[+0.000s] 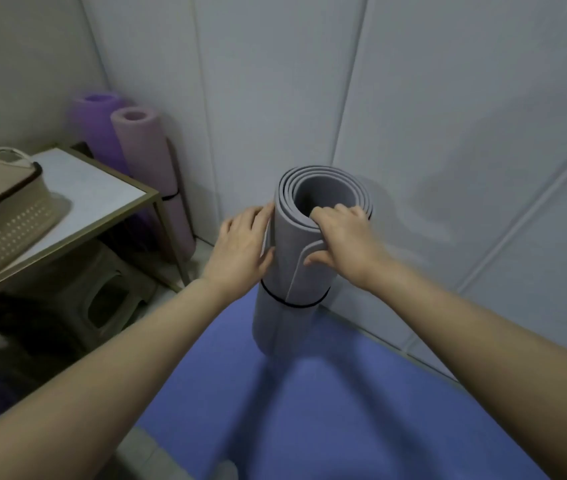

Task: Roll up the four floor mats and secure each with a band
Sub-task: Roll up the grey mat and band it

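Head view: the rolled grey mat (285, 247) stands upright on the blue mat (309, 393), black band (289, 304) around it; right hand (344, 237) grips its top rim, left hand (240, 244) presses flat-fingered against its side.

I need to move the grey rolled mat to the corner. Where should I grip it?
Probably round the middle of the grey rolled mat, just above the black band, from the side: it stands upright and its loose outer edge faces you, so a wrapping grip keeps it closed.
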Demonstrator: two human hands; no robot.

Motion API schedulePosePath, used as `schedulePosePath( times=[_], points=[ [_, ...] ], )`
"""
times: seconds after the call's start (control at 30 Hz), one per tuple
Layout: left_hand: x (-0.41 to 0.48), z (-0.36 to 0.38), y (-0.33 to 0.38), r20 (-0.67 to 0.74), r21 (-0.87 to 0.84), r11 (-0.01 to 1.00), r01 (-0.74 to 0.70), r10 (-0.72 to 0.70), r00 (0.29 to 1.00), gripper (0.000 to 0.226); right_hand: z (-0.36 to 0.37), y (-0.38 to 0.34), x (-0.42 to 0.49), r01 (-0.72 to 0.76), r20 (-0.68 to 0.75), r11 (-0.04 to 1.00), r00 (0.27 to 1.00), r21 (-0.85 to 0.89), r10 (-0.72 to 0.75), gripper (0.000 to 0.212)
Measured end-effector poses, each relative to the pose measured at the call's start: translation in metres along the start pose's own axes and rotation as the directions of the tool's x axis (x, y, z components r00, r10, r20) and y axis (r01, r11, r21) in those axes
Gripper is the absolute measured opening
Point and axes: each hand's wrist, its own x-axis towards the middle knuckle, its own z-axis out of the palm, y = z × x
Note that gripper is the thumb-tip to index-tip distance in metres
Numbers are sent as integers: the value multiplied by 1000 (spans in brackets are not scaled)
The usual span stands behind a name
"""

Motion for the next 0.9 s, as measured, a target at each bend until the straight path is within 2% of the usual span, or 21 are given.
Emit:
schedulePosePath(
  times=[0.07, 0.13, 0.27, 0.43, 0.53, 0.67, 0.8, 0.9],
  points=[
    [8, -15, -25, 44, 84, 995, 48, -51, 998, 66, 0, -14, 25, -19, 21, 1000, 1000, 16, 19, 43],
    [11, -29, -55, 150, 176, 979, 98, -125, 981, 63, -1, -30, 51, -26, 47, 1000, 999, 9, 25, 42],
    [0, -55, -123, 364, 393, 903, 175, -328, 872, 55, -6, -59, 108, 34, 90, 999, 995, -18, -32, 42],
    [-10, -85, -209, 431, 495, 831, 254, -489, 758, 35, -13, -85, 188, 60, 98, 998, 994, -23, -57, 41],
    [2, -88, -252, 469, 510, 809, 293, -547, 693, 33, -11, -91, 235, -7, 86, 1000, 996, -2, 7, 42],
    [29, -73, -294, 519, 492, 819, 296, -549, 655, 37, 4, -91, 290, -83, 90, 996, 993, 34, 79, 41],
    [59, -46, -324, 566, 431, 850, 303, -516, 643, 42, 34, -89, 337, -25, 133, 1000, 991, -10, 26, 34],
    [75, -26, -345, 564, 347, 873, 343, -486, 667, 50, 56, -90, 366, 19, 132, 999, 991, -40, -14, 29]
  ],
)
